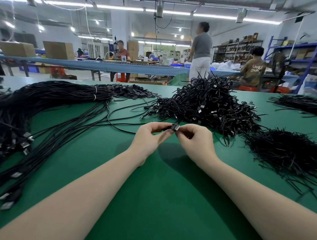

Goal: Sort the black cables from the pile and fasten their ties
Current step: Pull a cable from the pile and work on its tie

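Over the green table, my left hand and my right hand meet at the middle, both pinching the plug end of one black cable. Its cord runs left across the table in a loop. Just behind my hands rises a tangled pile of black cables. A long bundle of straight black cables with white bands lies on the left, plugs toward me. A heap of thin black ties lies to the right of my right hand.
A small heap of flat black pieces lies behind the bundle. More black cables sit at the far right. Beyond the table are a long blue workbench, cardboard boxes, shelving, and three people working.
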A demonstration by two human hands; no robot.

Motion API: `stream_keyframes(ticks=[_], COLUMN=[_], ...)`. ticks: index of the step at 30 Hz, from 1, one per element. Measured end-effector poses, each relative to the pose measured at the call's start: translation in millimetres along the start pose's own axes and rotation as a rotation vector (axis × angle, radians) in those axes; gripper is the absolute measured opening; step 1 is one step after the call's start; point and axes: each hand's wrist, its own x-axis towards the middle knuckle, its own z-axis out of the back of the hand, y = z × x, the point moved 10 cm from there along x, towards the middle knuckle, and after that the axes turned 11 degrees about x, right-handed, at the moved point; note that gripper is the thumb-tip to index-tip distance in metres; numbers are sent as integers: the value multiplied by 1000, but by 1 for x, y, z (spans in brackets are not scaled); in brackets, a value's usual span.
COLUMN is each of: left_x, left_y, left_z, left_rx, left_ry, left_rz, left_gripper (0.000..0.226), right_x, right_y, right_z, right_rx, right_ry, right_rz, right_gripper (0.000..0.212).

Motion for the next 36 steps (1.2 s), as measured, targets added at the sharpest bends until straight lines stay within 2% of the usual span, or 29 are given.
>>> stream_keyframes(ticks=[2, 4, 8, 10, 13, 18, 22, 24, 26, 29, 32, 36], left_x=[1, 3, 5, 6, 5, 0, -4, -5, -2, -1, -1, -1], left_y=[0, 5, 13, 16, 13, 2, -6, -6, -1, 4, 7, 10], left_z=[3, 8, 5, 5, 2, -2, -7, -6, 1, 4, 2, -1], left_rx=[-6, 17, -9, -107, -179, -66, -90, -131, -69, -38, -38, -126], left_ry=[-30, -70, -39, -14, 52, 81, 129, 104, 15, -24, 7, 92], left_rz=[-7, 33, 154, 211, 210, 110, 11, 5, 48, 101, 151, 222], left_gripper=[6, 12, 38, 34, 12, 41, 36, 26, 17, 26, 31, 53], right_x=[-2, -5, -16, -23, -23, -15, -10, -11, -11, -13, -17, -27], right_y=[15, 30, 64, 75, 74, 52, 43, 45, 49, 55, 66, 80], right_z=[2, 2, -7, -16, -16, -4, 0, -2, -2, -2, -2, -7], right_rx=[-75, -130, -296, -392, -385, -244, -209, -201, -190, -183, -229, -345], right_ry=[-21, -32, 40, 85, 65, -12, -33, -20, -26, -30, -28, -12], right_rz=[123, 249, 559, 702, 694, 480, 395, 408, 425, 470, 560, 746], right_gripper=[10, 11, 13, 14, 16, 8, 9, 10, 10, 8, 6, 10])
